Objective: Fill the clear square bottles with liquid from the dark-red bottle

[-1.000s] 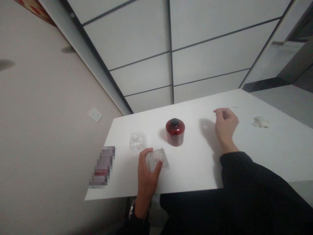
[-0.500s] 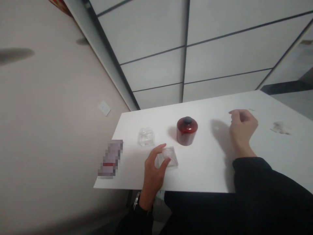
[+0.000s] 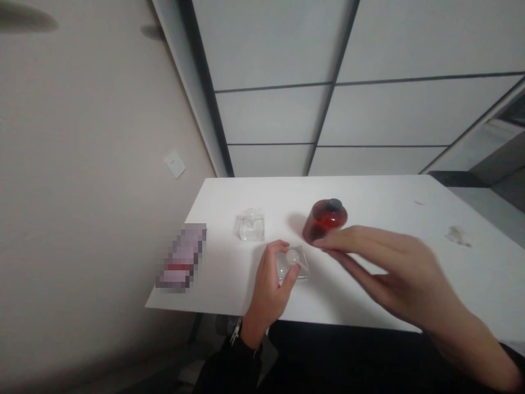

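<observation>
My left hand [image 3: 270,287] is wrapped round a clear, square glass container [image 3: 303,269] on the table, thumb at its near side and fingers over the far left. A round, whitish part shows in the middle of its top. My right hand [image 3: 394,265] hovers closer to the camera, to the right of that container, thumb and fingers pinched together. Whatever the pinch may hold cannot be made out. Just beyond those fingertips stands a dark red, see-through bottle [image 3: 324,216] with a black cap, its lower right partly covered by the hand.
A second clear glass container [image 3: 252,225] stands farther back on the white table [image 3: 279,197]. A blurred-out pinkish packet [image 3: 184,249] lies along the left edge. Some crumpled, pale material [image 3: 458,236] lies at the right. Beyond the table are a wall and white panels.
My right hand has come from the right side of the table leftward and nearer the camera, beside the glass container. My left hand keeps its hold. The camera view has shifted and tilted.
</observation>
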### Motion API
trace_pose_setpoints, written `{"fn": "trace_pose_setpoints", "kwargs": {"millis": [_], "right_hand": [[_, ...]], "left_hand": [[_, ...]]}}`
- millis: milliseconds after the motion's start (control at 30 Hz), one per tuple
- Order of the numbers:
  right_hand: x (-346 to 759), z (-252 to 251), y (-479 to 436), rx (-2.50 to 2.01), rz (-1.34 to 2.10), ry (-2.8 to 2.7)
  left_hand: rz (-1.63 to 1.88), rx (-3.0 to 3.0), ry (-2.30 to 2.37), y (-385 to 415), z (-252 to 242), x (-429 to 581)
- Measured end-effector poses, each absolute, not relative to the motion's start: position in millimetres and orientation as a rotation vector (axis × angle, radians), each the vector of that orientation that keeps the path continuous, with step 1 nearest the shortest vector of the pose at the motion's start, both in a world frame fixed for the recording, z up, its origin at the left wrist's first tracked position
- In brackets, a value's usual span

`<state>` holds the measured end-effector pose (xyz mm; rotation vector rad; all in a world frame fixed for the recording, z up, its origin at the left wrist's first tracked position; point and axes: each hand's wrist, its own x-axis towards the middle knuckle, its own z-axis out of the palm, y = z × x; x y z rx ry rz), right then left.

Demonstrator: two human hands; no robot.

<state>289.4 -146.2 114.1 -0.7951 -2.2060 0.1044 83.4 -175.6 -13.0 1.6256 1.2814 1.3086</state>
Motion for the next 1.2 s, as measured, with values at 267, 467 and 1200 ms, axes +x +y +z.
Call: {"fn": "trace_pose_setpoints", "kwargs": {"millis": [267,467,1200], "right_hand": [[267.0,103.0,-109.5,-0.646,0.558,-2.785],[258.6,108.7,-104.0,-0.617,0.425,-2.89],[228.7,126.1,-128.8,-1.283,0.113,-3.007]], "left_hand": [[1.324,1.668,1.224,-176.4,-11.5,82.4],[1.277,1.675,1.24,-178.7,-13.4,82.1],[1.369,1.684,1.232,-164.8,-29.7,79.7]]}}
